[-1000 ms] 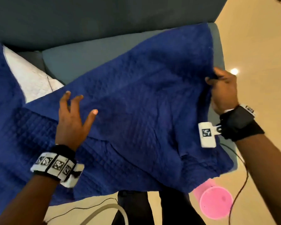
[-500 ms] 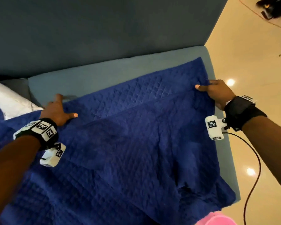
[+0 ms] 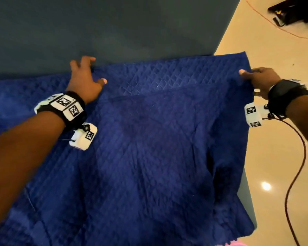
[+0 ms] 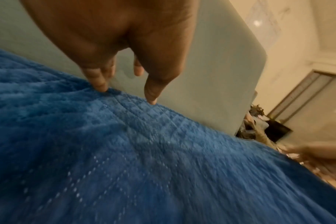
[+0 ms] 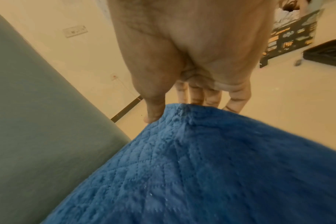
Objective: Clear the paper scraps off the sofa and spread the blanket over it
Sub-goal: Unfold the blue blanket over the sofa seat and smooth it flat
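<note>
A dark blue quilted blanket (image 3: 158,148) covers the sofa seat up to the grey-blue backrest (image 3: 114,29). My left hand (image 3: 86,78) lies on the blanket's far edge beside the backrest, fingers spread and straight; in the left wrist view its fingertips (image 4: 101,86) press the blanket (image 4: 144,159). My right hand (image 3: 256,77) pinches the blanket's far right corner, thumb on top and fingers underneath, as the right wrist view shows, with the thumb (image 5: 153,112) on the blanket (image 5: 201,166). No paper scraps are in sight.
A strip of the sofa seat (image 3: 245,197) shows at the right edge, with cream floor (image 3: 283,50) beyond. A dark cable (image 3: 295,174) hangs from my right wrist. Something pink (image 3: 112,243) peeks in at the bottom. Dark items (image 3: 295,9) lie on the floor far right.
Both hands have carried the blanket's far edge back to the backrest, covering the bare seat strip. The white pillow at the left is out of sight.
</note>
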